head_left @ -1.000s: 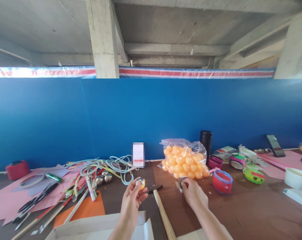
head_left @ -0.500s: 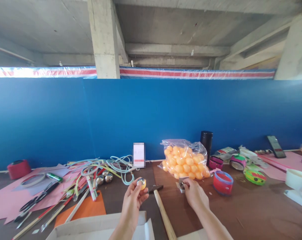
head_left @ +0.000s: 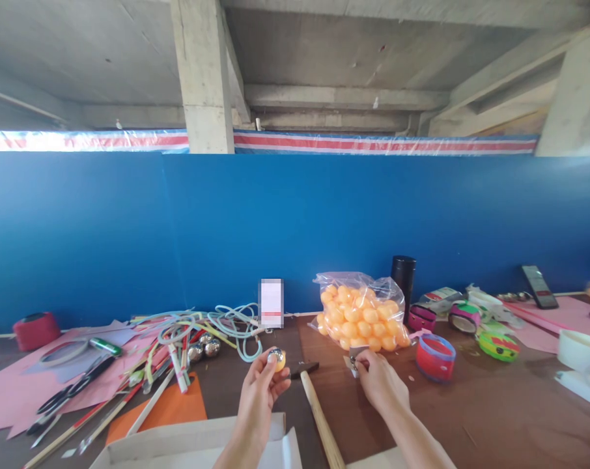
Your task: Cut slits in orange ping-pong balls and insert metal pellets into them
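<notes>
My left hand (head_left: pixel 260 391) is closed round a small ball (head_left: pixel 278 359), silvery on top and orange-yellow below, held up above the table. To its right, my right hand (head_left: pixel 380 381) has its fingertips pinched together at a small grey and metallic item (head_left: pixel 355 358) on the table, too small to make out. A clear bag of orange balls (head_left: pixel 363 319) stands just behind my right hand. Between the hands lies a hammer (head_left: pixel 319 417) with a wooden handle, its dark head partly beside my left fingers.
An open white box (head_left: pixel 197 443) lies at the front. Straws and cords (head_left: pixel 178 332), silver balls (head_left: pixel 211 346) and scissors (head_left: pixel 75 387) are on the left. A red tape roll (head_left: pixel 435 357) and a black cylinder (head_left: pixel 403 280) stand on the right.
The fingertips of my right hand have shifted very slightly at the small item. My left hand holds the ball as before.
</notes>
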